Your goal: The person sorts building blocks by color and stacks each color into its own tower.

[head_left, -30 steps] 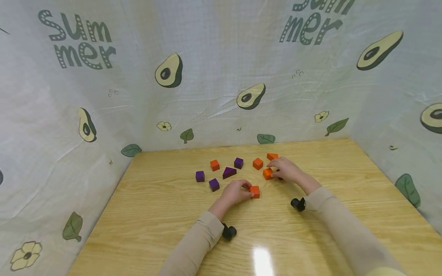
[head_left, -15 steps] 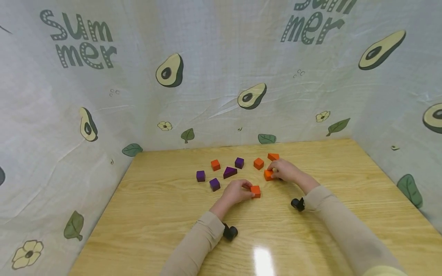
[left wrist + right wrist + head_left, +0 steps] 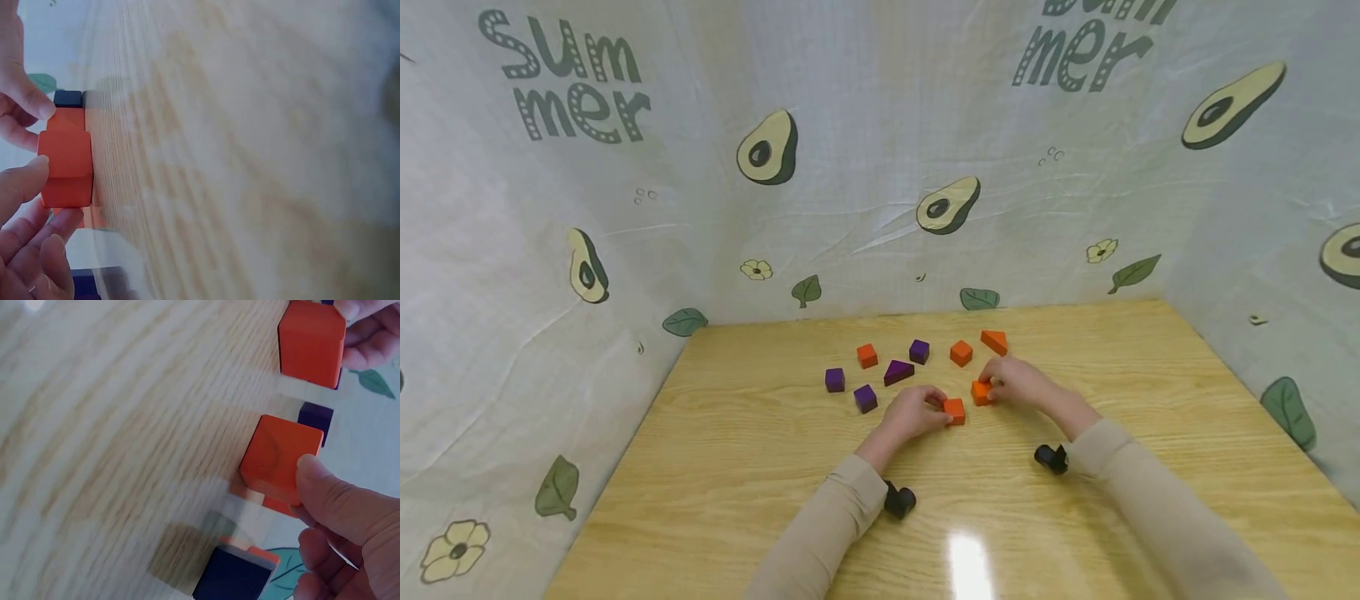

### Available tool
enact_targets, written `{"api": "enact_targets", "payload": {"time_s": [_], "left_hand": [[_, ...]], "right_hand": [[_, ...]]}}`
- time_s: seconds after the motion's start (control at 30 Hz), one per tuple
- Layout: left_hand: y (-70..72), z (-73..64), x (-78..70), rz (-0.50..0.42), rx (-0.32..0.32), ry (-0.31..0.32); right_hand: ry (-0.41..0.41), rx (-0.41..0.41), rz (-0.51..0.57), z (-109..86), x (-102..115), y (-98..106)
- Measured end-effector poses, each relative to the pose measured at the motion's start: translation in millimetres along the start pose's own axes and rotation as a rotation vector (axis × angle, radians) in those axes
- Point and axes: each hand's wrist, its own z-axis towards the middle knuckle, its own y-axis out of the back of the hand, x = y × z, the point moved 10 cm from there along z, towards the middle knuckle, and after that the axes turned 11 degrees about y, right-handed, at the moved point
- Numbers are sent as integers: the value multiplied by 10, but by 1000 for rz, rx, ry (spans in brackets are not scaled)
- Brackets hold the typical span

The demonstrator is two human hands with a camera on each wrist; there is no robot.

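Head: L hand (image 3: 913, 412) pinches L cube (image 3: 954, 411) on desk (image 3: 737, 467); R hand (image 3: 1021, 386) pinches R cube (image 3: 981, 392), just beside & a bit farther out, narrow gap btwn. Prob. best: L cube steady as ref., any R cube move slow & low, facing sides clear of fingers.

L wrist: thumb & fingertips grip L cube near its edges; light pressure should do. R thumb on R cube behind, w/ dark block (image 3: 67, 99) past it.

R wrist: R thumb on R cube's near face; other R fingers mostly hidden, exact hold unclear. Can't tell if R cube touches desk. Dark block nearby, so mind the knuckles.
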Motion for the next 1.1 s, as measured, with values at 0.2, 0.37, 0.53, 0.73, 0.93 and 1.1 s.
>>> {"api": "enact_targets", "payload": {"time_s": [0.2, 0.37, 0.53, 0.73, 0.93, 1.1], "left_hand": [[20, 9, -13, 3, -6, -3], [4, 18, -14, -6, 6, -4], [-2, 20, -15, -16, 13, 0], [7, 23, -22, -12, 2, -27], [0, 41, -9, -19, 2, -24], [-9, 52, 4, -68, 16, -30]], "right_hand": [[4, 21, 0, 2, 92, -34], [-20, 47, 47, 7, 131, -81], [-45, 54, 80, 10, 155, -127], [-21, 39, 43, 11, 187, -135], [-14, 40, 44, 6, 209, -130], [-22, 38, 51, -5, 209, -136]]}}
